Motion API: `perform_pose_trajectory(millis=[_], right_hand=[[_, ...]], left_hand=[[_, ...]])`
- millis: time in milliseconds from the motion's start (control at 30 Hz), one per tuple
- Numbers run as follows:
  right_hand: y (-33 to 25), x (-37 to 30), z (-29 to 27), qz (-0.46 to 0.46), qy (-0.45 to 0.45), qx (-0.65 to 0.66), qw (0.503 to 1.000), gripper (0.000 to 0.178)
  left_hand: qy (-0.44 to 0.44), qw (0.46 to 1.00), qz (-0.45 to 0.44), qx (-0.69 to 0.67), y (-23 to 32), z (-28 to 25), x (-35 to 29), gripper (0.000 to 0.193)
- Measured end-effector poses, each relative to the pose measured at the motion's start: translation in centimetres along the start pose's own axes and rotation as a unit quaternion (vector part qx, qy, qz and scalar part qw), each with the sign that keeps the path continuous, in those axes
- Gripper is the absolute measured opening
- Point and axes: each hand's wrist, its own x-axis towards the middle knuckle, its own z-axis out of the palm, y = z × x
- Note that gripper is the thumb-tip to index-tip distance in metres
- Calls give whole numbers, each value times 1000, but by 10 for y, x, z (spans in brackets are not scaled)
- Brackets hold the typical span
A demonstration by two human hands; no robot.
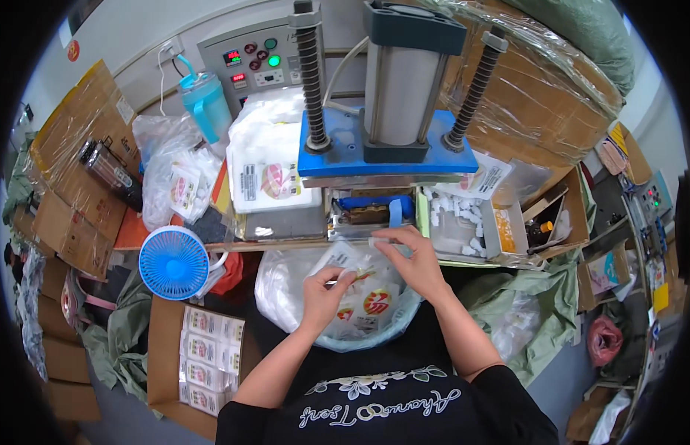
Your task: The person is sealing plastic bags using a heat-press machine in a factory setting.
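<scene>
The tall press with a blue metal plate, a grey cylinder and two threaded columns (pixel 385 159) stands at the centre of the bench, and both hands work just in front of it. The right hand (pixel 413 259), nearest the front edge of the press, has thumb and forefinger pinched narrow on a small whitish translucent piece (pixel 377 241), too small to identify. The left hand (pixel 326 293), farther out from the press and toward its left, has its fingers curled in with the thumb close to them; I cannot tell whether anything is between them. Beneath both hands, in front of the press, a round container lined with pale-blue plastic film (pixel 360 343) holds clear plastic packets with red and yellow print (pixel 378 302). Left of the press lies a stack of white printed plastic pouches (pixel 274 194), with a turquoise lidded tumbler (pixel 206 104) beyond it. Front-left of the press are a round blue desk fan (pixel 173 263) and an open brown cardboard carton (pixel 163 352) with rows of printed packets. Right of the press, a shallow grey tray (pixel 452 241) holds small white pieces.
</scene>
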Motion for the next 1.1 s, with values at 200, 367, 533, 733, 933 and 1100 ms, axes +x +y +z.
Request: perform_pose_trajectory(millis=[200, 367, 533, 733, 933, 1100], right_hand=[[26, -16, -7, 15, -171, -93, 981, 21], [22, -8, -15, -27, -107, -75, 991, 30], [54, 15, -64, 20, 108, -247, 963, 39], [96, 17, -71, -22, 54, -438, 897, 42], [107, 16, -62, 25, 49, -446, 893, 25], [128, 20, -96, 143, 67, -76, 984, 23]], left_hand=[[-84, 994, -27, 62, -23, -16, -6, 18], [-103, 992, -76, -16, -21, -1, 18, 21], [-12, 982, -148, -116, 3, 27, 65, 24], [-6, 951, -215, -222, 6, 34, 89, 26], [-72, 992, -107, 19, 15, -5, 104, 30], [152, 885, 156, 411, 12, -58, 110, 55]])
